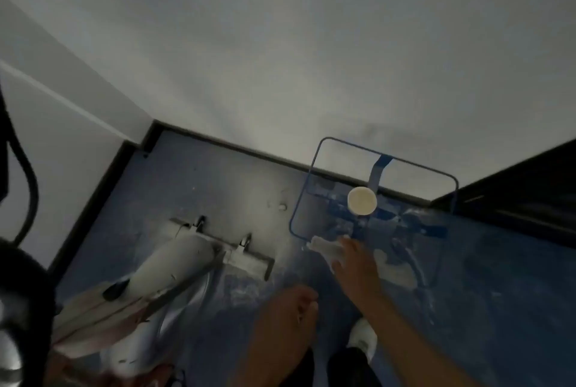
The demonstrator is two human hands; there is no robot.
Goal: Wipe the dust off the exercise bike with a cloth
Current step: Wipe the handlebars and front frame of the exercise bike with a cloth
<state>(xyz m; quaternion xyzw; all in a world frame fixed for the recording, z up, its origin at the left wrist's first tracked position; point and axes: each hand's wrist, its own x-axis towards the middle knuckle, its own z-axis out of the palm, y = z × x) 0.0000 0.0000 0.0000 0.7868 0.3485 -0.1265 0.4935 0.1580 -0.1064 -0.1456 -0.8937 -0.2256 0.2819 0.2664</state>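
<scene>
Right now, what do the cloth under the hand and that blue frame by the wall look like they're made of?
The cloth looks like soft white fabric or paper, crumpled and matte under the right hand; blur leaves it open. The blue frame looks like thin bent metal rod, painted or coated blue, with rounded corners and an even, slender outline.

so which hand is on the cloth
The right hand, stretched out and touching the white cloth beside the blue wire frame; the left hand hangs nearer, holding nothing.
</scene>
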